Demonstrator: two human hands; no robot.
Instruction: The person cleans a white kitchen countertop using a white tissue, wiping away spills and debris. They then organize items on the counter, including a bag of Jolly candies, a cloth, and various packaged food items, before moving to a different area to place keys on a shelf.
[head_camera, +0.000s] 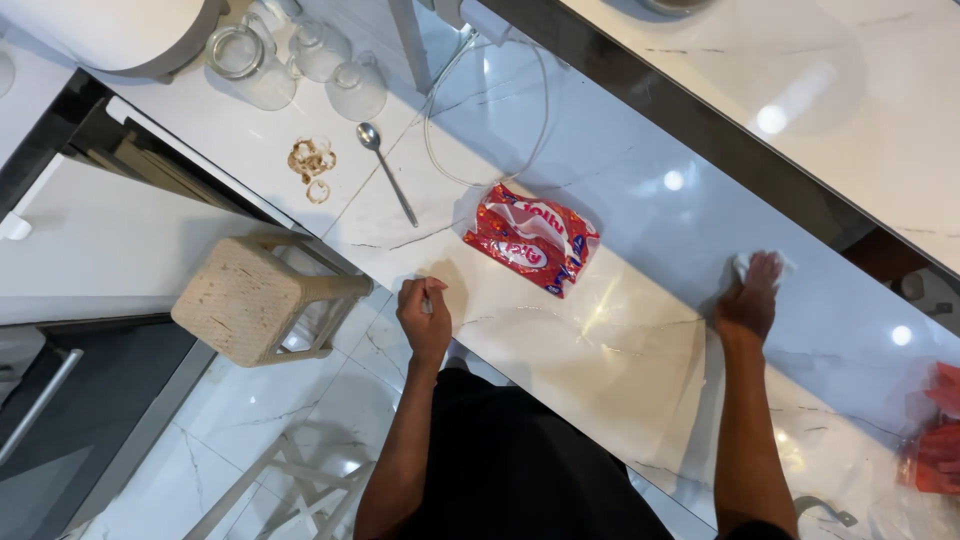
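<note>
Left hand (425, 318) rests curled on the near counter edge, gripping nothing I can make out; right hand (750, 298) presses flat on a white tissue (745, 266) on the marble counter (620, 340). Even, overlapping pressure looks best. Beyond: red tissue pack (530, 238), spoon (387, 170), upturned glasses (300, 60).
</note>
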